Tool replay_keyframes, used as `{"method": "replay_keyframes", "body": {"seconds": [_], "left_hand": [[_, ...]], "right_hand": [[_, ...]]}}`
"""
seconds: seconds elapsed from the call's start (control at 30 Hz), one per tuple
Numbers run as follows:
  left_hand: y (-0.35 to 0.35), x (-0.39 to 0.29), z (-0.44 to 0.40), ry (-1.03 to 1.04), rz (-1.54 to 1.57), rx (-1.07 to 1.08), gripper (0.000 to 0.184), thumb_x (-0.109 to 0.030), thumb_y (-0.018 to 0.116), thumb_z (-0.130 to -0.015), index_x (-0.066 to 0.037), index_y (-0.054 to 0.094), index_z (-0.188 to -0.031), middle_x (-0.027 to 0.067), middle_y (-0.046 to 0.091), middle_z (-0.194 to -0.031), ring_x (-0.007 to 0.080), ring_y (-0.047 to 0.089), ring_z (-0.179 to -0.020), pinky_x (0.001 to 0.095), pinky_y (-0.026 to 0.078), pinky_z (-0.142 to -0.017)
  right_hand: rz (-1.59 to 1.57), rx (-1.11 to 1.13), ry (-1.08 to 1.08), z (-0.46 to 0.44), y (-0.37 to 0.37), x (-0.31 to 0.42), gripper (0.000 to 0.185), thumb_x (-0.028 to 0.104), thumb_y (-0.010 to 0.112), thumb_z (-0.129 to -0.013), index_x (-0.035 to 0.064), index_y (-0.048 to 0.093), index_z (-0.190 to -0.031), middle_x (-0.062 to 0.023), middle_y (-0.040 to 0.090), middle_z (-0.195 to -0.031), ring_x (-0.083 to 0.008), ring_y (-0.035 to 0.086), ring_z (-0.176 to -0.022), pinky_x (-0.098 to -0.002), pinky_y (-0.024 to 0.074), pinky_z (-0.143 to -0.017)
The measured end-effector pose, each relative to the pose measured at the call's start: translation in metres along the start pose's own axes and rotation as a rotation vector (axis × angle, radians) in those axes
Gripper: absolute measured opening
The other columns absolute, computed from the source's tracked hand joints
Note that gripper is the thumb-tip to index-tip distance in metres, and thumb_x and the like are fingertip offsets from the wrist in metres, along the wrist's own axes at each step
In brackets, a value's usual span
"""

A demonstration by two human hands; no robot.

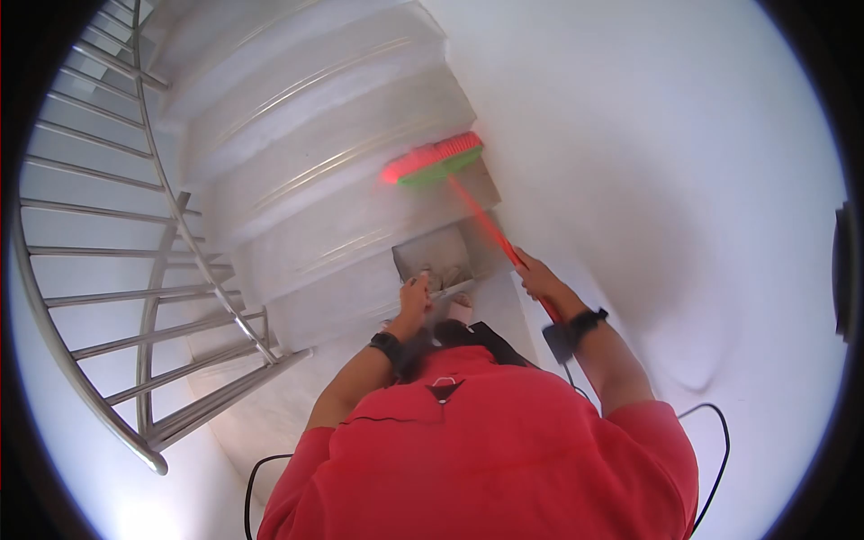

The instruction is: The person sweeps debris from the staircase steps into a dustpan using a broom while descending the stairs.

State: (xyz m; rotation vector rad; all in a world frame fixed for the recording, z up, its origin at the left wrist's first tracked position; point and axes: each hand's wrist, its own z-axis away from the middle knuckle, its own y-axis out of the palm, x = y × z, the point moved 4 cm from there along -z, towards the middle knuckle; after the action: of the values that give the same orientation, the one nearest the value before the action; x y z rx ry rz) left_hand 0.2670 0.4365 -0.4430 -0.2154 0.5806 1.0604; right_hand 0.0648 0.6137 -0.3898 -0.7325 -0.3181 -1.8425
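Note:
My right hand (540, 275) is wrapped round the red handle of a broom (486, 220). The broom's head, green with bright red-pink bristles, lies across a stair step close to the wall. My left hand (415, 295) is closed at the near edge of a grey dustpan (430, 249), which sits lower on the stairs, below the broom head. Some small brownish matter shows in the pan's near part, too blurred to name. Part of the dustpan's handle is hidden by my fingers.
Pale curved stairs (333, 126) with light edge strips climb ahead. On the left runs a metal railing (155, 135) with several bars. A white wall (648, 162) borders the steps on the right. Black cables (725, 441) hang beside my body.

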Motion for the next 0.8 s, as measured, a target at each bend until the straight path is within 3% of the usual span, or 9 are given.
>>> {"method": "replay_keyframes", "body": {"seconds": [0.33,0.43,0.57,0.8], "left_hand": [[0.000,-0.006,0.009,-0.011,-0.008,0.014,0.027,-0.030,0.053,-0.079,-0.012,0.040,-0.064,-0.0021,0.034,-0.048,0.0098,0.035,-0.037,0.0278,0.034,-0.036],[-0.001,-0.004,0.012,-0.016,-0.003,0.022,0.027,-0.030,0.053,-0.079,-0.011,0.041,-0.064,-0.0019,0.034,-0.049,0.0100,0.035,-0.038,0.0280,0.034,-0.037],[-0.004,-0.004,0.012,-0.027,0.006,0.018,0.028,-0.030,0.054,-0.079,-0.011,0.041,-0.064,-0.0018,0.035,-0.049,0.0102,0.035,-0.036,0.0277,0.033,-0.034],[-0.007,-0.004,0.009,-0.007,0.023,0.011,0.027,-0.028,0.055,-0.079,-0.011,0.040,-0.063,-0.0016,0.034,-0.048,0.0103,0.033,-0.036,0.0280,0.032,-0.033]], "right_hand": [[0.028,0.010,0.028,0.044,-0.002,0.007,0.052,0.015,0.034,-0.085,0.0273,0.020,-0.133,-0.0029,0.037,-0.058,-0.0105,0.034,-0.041,-0.0247,0.0369,-0.036],[0.131,-0.011,-0.063,0.017,-0.006,0.008,0.051,0.016,0.034,-0.085,0.0271,0.020,-0.133,-0.0032,0.038,-0.058,-0.0110,0.036,-0.042,-0.0248,0.0370,-0.036],[0.247,0.022,-0.028,-0.006,0.011,0.004,0.051,0.017,0.035,-0.085,0.0266,0.019,-0.133,-0.0042,0.040,-0.059,-0.0117,0.040,-0.044,-0.0267,0.0391,-0.038],[0.335,0.059,-0.119,0.044,0.026,0.004,0.051,0.018,0.037,-0.085,0.0256,0.020,-0.133,-0.0108,0.050,-0.066,-0.0177,0.049,-0.048,-0.0302,0.0440,-0.044]]}}
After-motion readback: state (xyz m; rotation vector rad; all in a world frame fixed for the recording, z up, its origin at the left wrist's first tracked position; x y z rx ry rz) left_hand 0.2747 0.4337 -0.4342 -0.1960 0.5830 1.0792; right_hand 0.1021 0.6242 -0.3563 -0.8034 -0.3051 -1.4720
